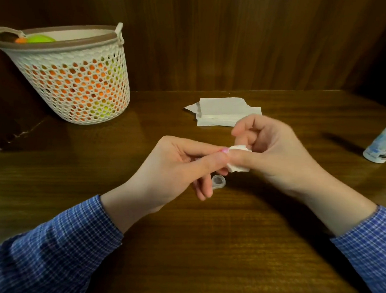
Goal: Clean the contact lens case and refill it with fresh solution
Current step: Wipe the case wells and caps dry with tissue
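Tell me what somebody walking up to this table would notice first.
Most likely the two hands meeting at the centre: the right hand pinches a small white tissue wad against a pink piece that the left hand holds, with a clear lens case cup showing just below on the wooden table. After that, the white lattice basket at back left, glowing orange and green through its holes, and the solution bottle at the right edge.

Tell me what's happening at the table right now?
A person is wiping a small pink piece with a folded tissue: the left hand pinches the piece, the right hand grips the tissue. A clear lens case part lies on the table beneath. The solution bottle stands untouched at right.
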